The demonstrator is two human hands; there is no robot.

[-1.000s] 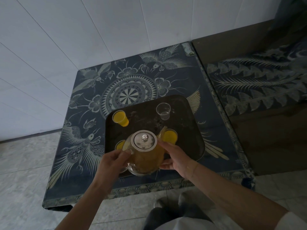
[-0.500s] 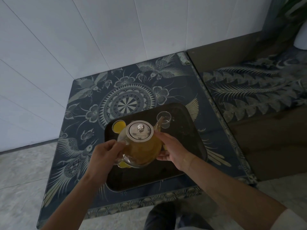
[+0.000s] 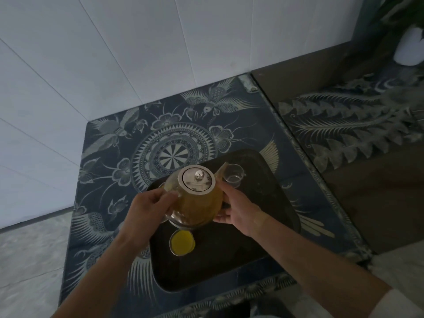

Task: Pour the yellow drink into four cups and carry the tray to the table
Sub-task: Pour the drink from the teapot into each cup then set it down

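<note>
Teapot (image 3: 196,196) hanging above tray (image 3: 263,228), being gripped from both sides: left hand (image 3: 149,205) wrapping the near-left side, probably at the handle, which is hidden under the fingers; right hand (image 3: 238,211) cupping the right wall, fingers curled against the glass. Spout (image 3: 220,172) pointing up and away to the far right, tip sitting just beside the rim of empty cup (image 3: 233,176), not yet clearly over it. Pot's long axis running from left hand through lid (image 3: 197,179) to spout, so the coming tilt probably going forward and rightward, away from the body. Right hand lying nearer the cup, likely steadying while left hand lifts the back. Full cup (image 3: 182,242) standing on the tray below the pot, nearer the body; another peeking out at the pot's left edge. Tray resting on patterned tabletop (image 3: 107,180).
</note>
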